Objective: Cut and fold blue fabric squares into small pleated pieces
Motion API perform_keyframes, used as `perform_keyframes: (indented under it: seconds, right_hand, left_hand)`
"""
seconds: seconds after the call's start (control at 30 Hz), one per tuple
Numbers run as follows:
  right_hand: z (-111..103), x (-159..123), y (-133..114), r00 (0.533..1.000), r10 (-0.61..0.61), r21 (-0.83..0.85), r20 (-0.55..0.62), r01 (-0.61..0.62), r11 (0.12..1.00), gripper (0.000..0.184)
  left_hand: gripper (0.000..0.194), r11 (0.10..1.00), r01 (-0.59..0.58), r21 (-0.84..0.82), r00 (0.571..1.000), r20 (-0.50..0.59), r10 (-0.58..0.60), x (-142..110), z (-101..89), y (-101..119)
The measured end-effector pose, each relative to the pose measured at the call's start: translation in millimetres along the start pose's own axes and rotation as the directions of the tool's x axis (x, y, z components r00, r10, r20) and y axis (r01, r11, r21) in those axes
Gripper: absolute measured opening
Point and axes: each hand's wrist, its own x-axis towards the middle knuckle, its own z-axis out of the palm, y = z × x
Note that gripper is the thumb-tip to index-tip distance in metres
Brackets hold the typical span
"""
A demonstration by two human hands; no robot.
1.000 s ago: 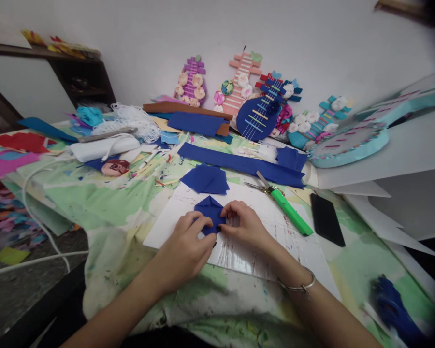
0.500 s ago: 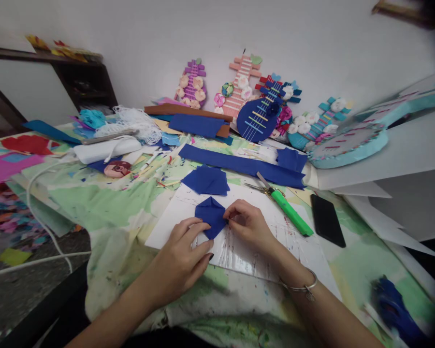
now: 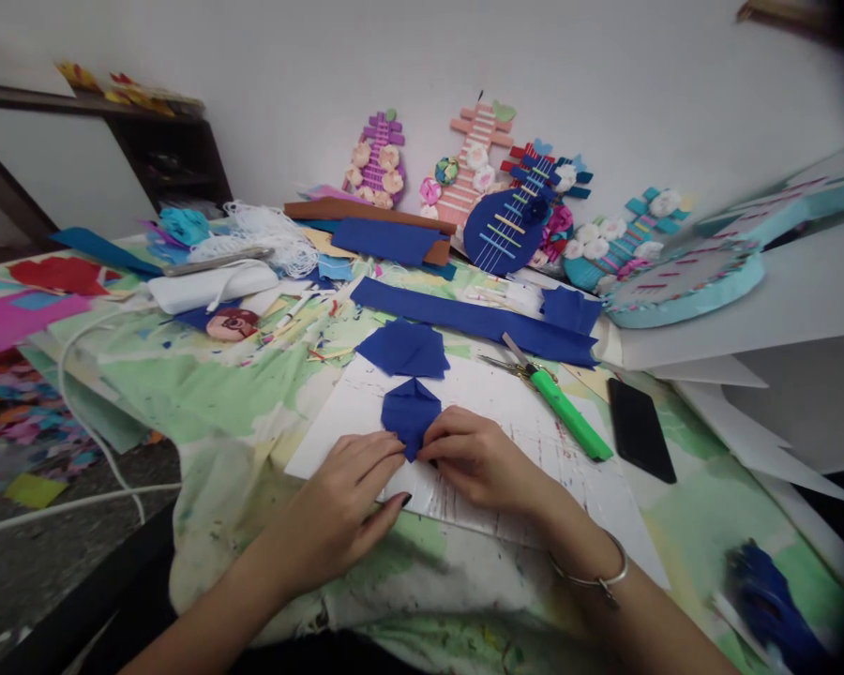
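Head view. On the left part of the white board (image 3: pixel 527 401) lies the folded blue paper (image 3: pixel 411 412); the left hand (image 3: pixel 352 492), thumb apart, touches its lower left edge, while the right hand (image 3: pixel 482 459) pinches its lower right. Blue sheets (image 3: pixel 404 347) overlap the board's far edge; scissors (image 3: pixel 504 365) and a green cutter (image 3: pixel 569 412) lie at its far right, a phone (image 3: pixel 640 429) just beyond its right edge.

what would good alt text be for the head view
A person's left hand and right hand touch the near end of a small, folded blue piece on a white board. More blue pieces lie beyond; a green cutter and black phone lie to the right. Decorated guitar-like shapes stand along the wall.
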Motion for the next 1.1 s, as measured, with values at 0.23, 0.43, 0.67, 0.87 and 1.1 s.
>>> perform_keyframes:
  seconds: [0.23, 0.43, 0.67, 0.87, 1.1]
  right_hand:
    - [0, 0, -2, 0.999, -0.037, -0.054, 0.015, 0.038, 0.998, 0.036]
    - [1, 1, -2, 0.997, -0.082, -0.082, 0.005, 0.082, 0.993, 0.033]
    - [4, 0, -2, 0.994, -0.114, -0.053, -0.002, 0.113, 0.992, 0.031]
    - [5, 0, -1, 0.993, -0.119, -0.038, -0.004, 0.119, 0.992, 0.031]
    - [5, -1, -2, 0.994, -0.109, -0.03, 0.0, 0.109, 0.994, 0.031]
  left_hand:
    - [0.022, 0.998, 0.044, -0.049, 0.997, 0.059, -0.041, 8, -4.6, -9]
    - [0.01, 0.961, 0.221, -0.166, 0.968, 0.162, -0.194, 35, -5.1, -25]
    - [0.012, 0.919, 0.318, -0.232, 0.939, 0.212, -0.272, 48, 1.0, -28]
    - [0.01, 0.91, 0.333, -0.248, 0.936, 0.206, -0.286, 49, 0.4, -29]
    - [0.011, 0.911, 0.327, -0.251, 0.939, 0.195, -0.284, 48, 2.0, -28]
